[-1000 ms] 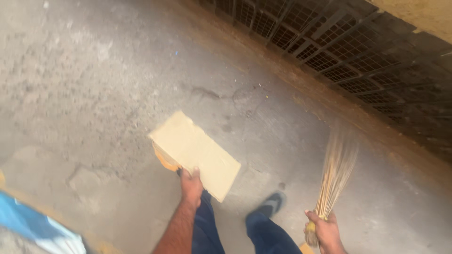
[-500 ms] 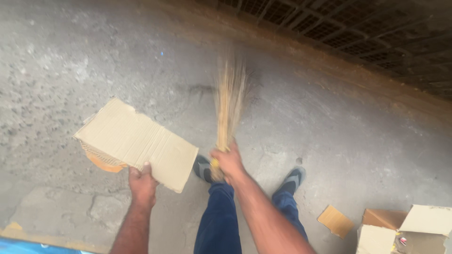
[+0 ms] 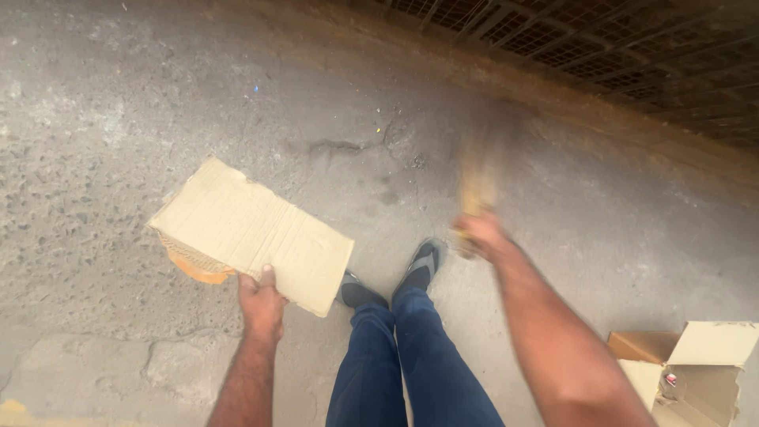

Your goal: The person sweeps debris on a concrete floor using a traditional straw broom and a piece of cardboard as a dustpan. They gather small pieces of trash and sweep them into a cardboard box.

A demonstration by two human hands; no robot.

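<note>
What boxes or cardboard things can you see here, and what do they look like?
Flat cardboard sheet: held in the left hand, rectangular, pale tan, creased.
Orange thing: tucked under that sheet, mostly hidden.
Open cardboard box: on the concrete floor at lower right, brown with pale flaps up.
No signs or screens show.

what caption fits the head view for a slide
Left hand grips a cardboard sheet; right hand holds a blurred broom above concrete floor.

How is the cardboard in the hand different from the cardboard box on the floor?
The cardboard sheet is flat and held up by the left hand; the open box is folded into a box shape and sits on the floor. The sheet shows whole; the box is cut off by the frame's edge. Both are tan cardboard.
</note>
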